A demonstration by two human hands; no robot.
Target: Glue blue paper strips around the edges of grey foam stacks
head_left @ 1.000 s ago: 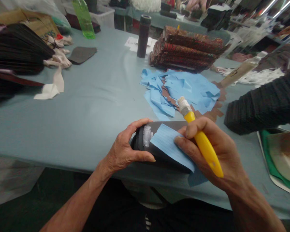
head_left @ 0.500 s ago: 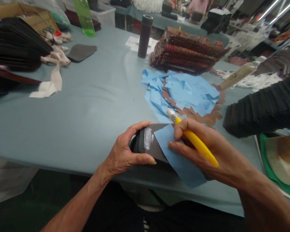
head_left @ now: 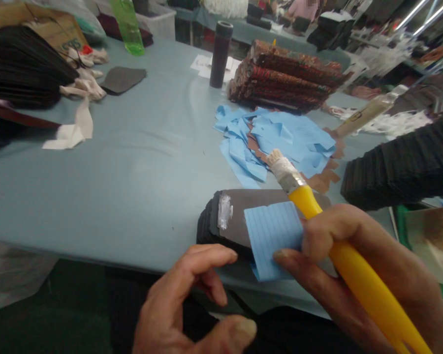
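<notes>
My right hand (head_left: 358, 265) holds a paintbrush (head_left: 306, 196) with a yellow handle, its pale bristles pointing up and away. Pinched between the same thumb and finger is a blue strip (head_left: 273, 236) with fine lines, its lower end curling under. Behind the strip lies a stack of dark grey pieces (head_left: 239, 206) near the table's front edge. A whitish smear, perhaps glue, marks the left end of its top piece. My left hand (head_left: 192, 300) is open in front of the stack, thumb and fingers apart, touching nothing.
Blue strips (head_left: 288, 137) lie heaped on brown jagged pieces behind the stack. Patterned rolls (head_left: 284, 76) and a dark cylinder (head_left: 221, 54) stand farther back. A long row of dark pieces (head_left: 402, 167) is on the right; black folded material (head_left: 25, 69) is on the left.
My left hand has let go of the stack and drawn back toward me. The right hand has lifted the blue strip and brush off the stack, toward me.
</notes>
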